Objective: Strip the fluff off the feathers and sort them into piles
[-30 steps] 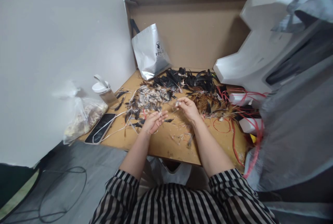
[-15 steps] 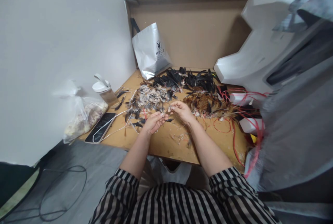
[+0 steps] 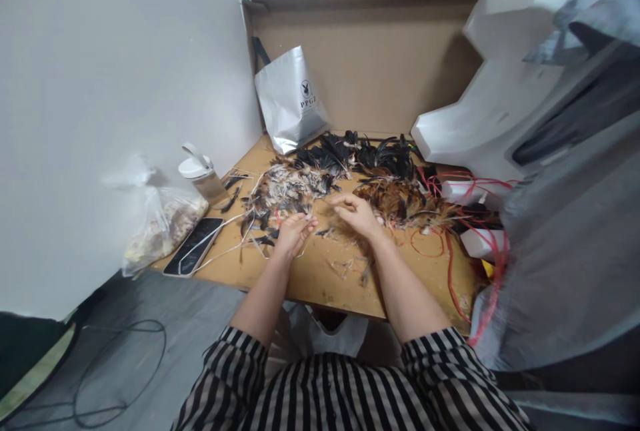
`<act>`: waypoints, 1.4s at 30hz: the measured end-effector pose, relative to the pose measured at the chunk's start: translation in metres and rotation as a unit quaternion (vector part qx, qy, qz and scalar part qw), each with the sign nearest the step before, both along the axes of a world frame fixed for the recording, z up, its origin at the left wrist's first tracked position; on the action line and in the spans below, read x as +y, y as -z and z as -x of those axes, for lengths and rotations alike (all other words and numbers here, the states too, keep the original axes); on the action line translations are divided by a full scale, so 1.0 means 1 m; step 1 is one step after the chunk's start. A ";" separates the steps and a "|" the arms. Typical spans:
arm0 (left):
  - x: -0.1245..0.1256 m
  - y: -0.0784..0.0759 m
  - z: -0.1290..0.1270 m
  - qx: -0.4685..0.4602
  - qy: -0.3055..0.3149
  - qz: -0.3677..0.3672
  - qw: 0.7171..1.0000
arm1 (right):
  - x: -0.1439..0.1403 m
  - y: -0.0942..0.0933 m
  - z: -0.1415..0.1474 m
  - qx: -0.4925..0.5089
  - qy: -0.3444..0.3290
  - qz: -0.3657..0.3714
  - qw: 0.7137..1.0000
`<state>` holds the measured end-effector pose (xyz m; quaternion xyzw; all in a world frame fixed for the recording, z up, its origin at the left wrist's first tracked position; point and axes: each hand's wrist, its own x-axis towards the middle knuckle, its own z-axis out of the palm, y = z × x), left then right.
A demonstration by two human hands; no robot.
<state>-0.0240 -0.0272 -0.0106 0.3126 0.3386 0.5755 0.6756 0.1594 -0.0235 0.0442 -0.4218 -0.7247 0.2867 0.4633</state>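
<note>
My left hand [image 3: 293,231] rests on the wooden table [image 3: 320,274] with its fingertips pinched on a small tuft of pale feathers, at the near edge of a grey-white feather pile [image 3: 290,185]. My right hand [image 3: 356,213] lies a little to the right, fingers stretched leftward and apart, nothing visible in them. It sits beside a brown feather pile [image 3: 400,201]. A black feather pile [image 3: 363,151] lies farther back. Loose feathers and scraps are scattered under both hands.
Red cords [image 3: 450,224] tangle at the right by white foam blocks [image 3: 480,111]. A silver bag [image 3: 290,101] leans on the cardboard back wall. A phone [image 3: 194,245], a plastic bag [image 3: 160,224] and a white-capped bottle [image 3: 200,174] stand at the left edge.
My right hand carried a pale tuft leftward to my left hand, then spread its fingers. My left hand closed its fingertips and edged toward the grey-white pile.
</note>
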 end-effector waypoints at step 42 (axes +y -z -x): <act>-0.005 -0.003 -0.004 0.100 0.080 -0.020 0.992 | 0.002 0.028 0.037 0.170 -0.025 0.233 0.957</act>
